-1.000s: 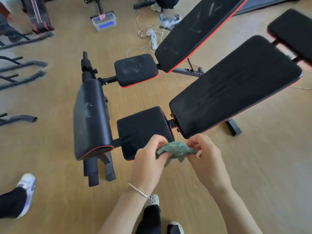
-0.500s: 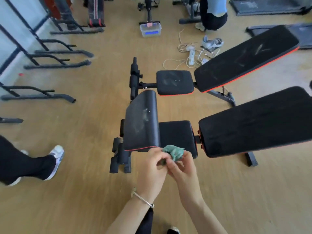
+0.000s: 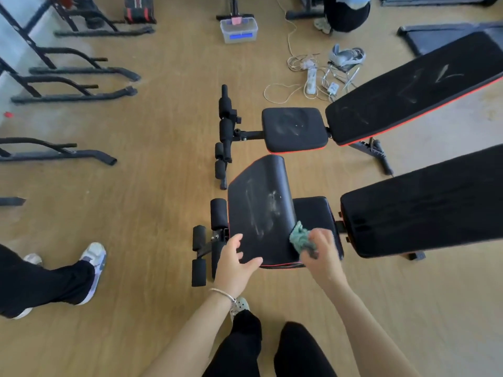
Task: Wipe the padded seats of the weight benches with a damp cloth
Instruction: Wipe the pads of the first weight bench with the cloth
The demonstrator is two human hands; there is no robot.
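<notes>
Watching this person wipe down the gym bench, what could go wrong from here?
The green cloth sits bunched small in the right hand, so strokes may miss the dusty smears on the upright pad. The left hand only touches the pad's lower edge; hard wiping might swing it. Loose cables on the floor could catch a foot.

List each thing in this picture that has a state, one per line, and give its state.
green cloth: bunched, gripped in right hand, at the curved pad's right edge
left hand: open, resting on curved pad's near edge
curved pad: smeared with whitish marks
far seat pad: dusty
far backrest: inclined, streaked
near backrest: inclined
</notes>
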